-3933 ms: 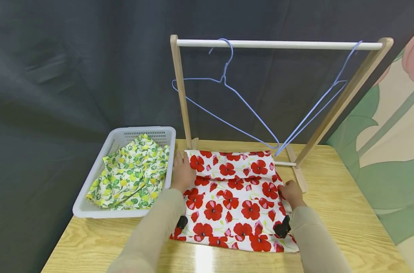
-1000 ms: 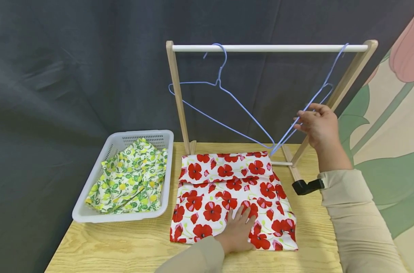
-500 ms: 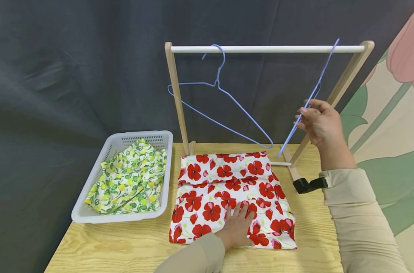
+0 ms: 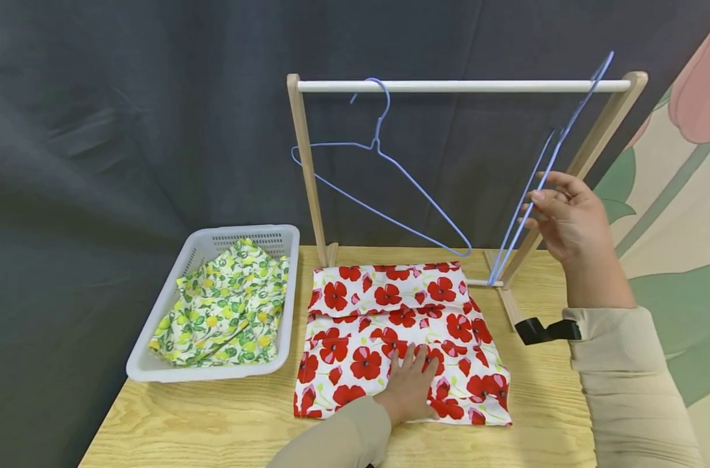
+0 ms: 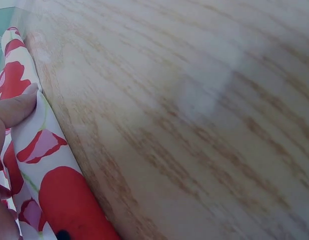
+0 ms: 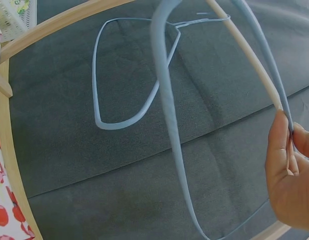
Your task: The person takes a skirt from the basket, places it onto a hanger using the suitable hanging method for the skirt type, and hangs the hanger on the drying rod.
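My right hand (image 4: 583,224) pinches one side of a blue clothes hanger (image 4: 575,114) between thumb and fingers, near the right end of the rack. The hanger is tilted and its hook rises above the rail; whether the hook still touches the rail I cannot tell. In the right wrist view the hanger (image 6: 167,102) runs up from the pinching fingers (image 6: 278,150). My left hand (image 4: 410,389) rests with spread fingers on a folded white cloth with red poppies (image 4: 345,361), at its front edge. The left wrist view shows the thumb (image 5: 19,107) on the cloth's edge.
A white rail (image 4: 477,86) on wooden posts (image 4: 308,169) stands behind the cloth. Another blue hanger (image 4: 377,130) hangs at its left. A white basket (image 4: 214,374) holds lemon-print cloth (image 4: 232,305). Dark curtain (image 4: 126,130) backs the wooden table (image 4: 173,416).
Both hands were at the poppy cloth's sides. The left has moved to its front edge; the right has taken hold of the right hanger, turned it and raised its hook above the rail.
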Demonstrator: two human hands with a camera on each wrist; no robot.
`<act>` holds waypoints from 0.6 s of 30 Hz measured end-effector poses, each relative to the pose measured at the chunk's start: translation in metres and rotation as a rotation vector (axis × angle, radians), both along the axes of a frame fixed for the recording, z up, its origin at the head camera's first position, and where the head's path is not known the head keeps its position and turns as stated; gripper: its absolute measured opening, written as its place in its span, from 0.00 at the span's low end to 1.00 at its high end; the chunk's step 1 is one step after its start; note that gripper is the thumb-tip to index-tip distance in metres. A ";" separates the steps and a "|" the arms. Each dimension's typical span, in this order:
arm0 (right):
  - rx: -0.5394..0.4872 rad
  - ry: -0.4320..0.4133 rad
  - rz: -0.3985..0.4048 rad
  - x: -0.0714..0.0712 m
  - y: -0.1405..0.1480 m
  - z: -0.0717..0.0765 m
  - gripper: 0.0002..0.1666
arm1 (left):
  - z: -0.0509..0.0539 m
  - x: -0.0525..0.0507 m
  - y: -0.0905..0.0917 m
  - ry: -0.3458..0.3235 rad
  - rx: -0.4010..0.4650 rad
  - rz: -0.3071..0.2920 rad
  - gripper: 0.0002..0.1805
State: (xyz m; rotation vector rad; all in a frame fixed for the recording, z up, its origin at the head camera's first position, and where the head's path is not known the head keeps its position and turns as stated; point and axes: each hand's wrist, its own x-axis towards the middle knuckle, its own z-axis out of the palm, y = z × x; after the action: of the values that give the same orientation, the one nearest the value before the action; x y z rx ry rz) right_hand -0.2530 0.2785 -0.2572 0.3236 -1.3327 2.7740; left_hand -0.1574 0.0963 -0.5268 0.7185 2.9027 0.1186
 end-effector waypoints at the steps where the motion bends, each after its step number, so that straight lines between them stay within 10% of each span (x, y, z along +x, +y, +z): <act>1: 0.000 0.009 0.012 0.001 0.001 -0.001 0.14 | 0.001 -0.001 0.000 0.002 -0.004 0.002 0.49; 18: 0.044 0.284 0.206 0.024 0.013 -0.027 0.15 | 0.000 -0.004 0.001 0.048 -0.025 0.024 0.49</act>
State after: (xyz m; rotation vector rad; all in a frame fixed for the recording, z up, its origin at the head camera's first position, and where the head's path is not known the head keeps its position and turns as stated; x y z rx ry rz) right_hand -0.2293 0.2919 -0.2840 0.8667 -1.3580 2.7204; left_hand -0.1617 0.0969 -0.5271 0.6926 2.9536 0.0684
